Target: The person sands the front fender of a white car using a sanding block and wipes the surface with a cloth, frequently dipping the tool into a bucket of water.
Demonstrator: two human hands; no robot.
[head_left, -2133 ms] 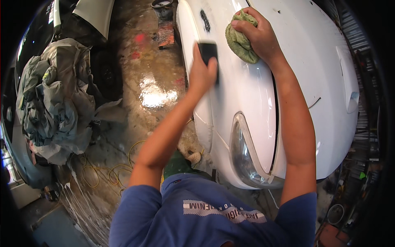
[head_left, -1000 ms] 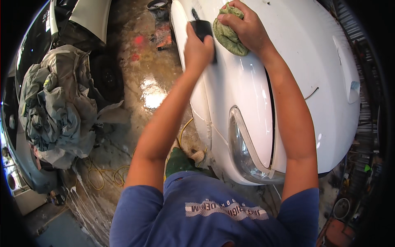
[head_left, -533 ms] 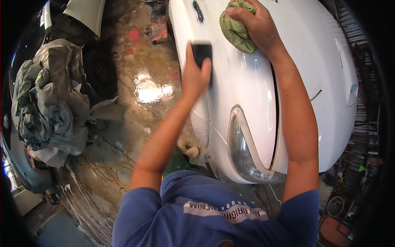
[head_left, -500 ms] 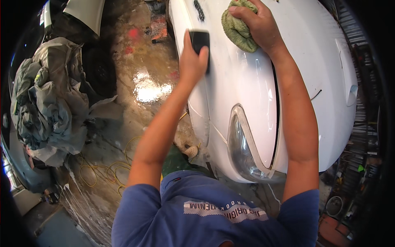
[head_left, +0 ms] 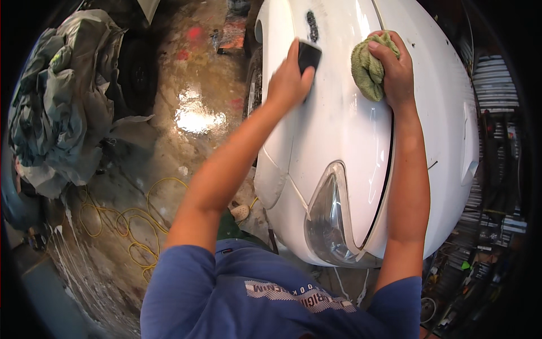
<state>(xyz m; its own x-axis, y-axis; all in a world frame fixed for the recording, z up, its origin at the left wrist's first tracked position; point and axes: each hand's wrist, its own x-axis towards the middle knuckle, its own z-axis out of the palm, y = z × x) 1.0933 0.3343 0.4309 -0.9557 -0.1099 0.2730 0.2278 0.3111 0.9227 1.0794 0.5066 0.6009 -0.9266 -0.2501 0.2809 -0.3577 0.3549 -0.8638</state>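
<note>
My left hand [head_left: 289,85] is closed round a flat black sanding block [head_left: 309,57], its thumb along the near side. The block lies tilted on the white car fender [head_left: 316,124], just nearer to me than a dark, rough elongated patch [head_left: 312,26]. What the block's underside looks like is hidden. To the right, my right hand [head_left: 400,73] grips a bunched green cloth [head_left: 368,69], which rests on the white bodywork beside the dark hood seam. A headlight [head_left: 327,223] sits in the fender's near end, between my forearms.
Crumpled grey sheeting [head_left: 73,107] is heaped at the left, beside a dark tire [head_left: 139,73]. A yellow hose [head_left: 141,248] lies looped on the wet, stained floor [head_left: 197,147]. Cluttered tools and ribbed metal sheets [head_left: 497,85] line the right side.
My left hand and the sanding block have shifted away from me, closer to the dark patch, and turned clockwise. My right hand has drawn the cloth nearer to me. The view has shifted.
</note>
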